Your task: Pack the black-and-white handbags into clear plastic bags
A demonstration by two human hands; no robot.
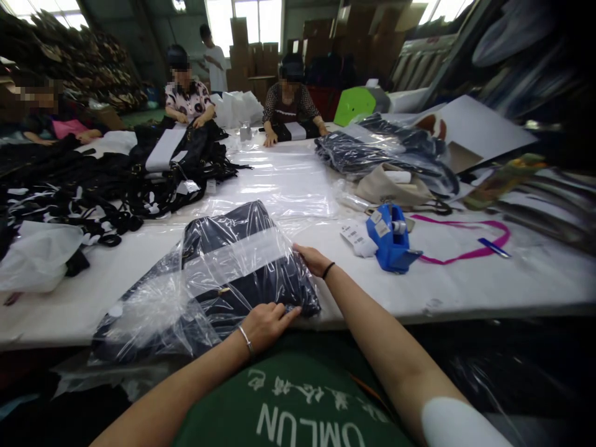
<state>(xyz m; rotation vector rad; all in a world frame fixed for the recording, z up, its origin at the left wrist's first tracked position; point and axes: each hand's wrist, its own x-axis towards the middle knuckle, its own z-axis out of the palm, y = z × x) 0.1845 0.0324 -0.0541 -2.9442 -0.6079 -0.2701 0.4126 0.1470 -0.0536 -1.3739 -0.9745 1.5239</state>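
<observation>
A dark handbag (242, 276) with a pale wrap band and a small gold-coloured fitting lies inside a clear plastic bag (158, 310) at the table's near edge. Bunched plastic gathers on the left side. My left hand (266, 326) presses on the near edge of this package, its fingers bent round the plastic and the index finger reaching right. At the right edge, my right hand (314, 259) grips the plastic, partly hiding its fingers. A blue tape dispenser (391, 239) stands to the right, beside a white printed label (357, 239).
Flat clear plastic bags (274, 180) are stacked beyond the package. Black straps and bags (107, 180) pile up on the left. Wrapped dark goods (372, 146), a magenta strap (465, 254) and a blue pen (493, 248) lie right. Co-workers (189, 96) work across the table.
</observation>
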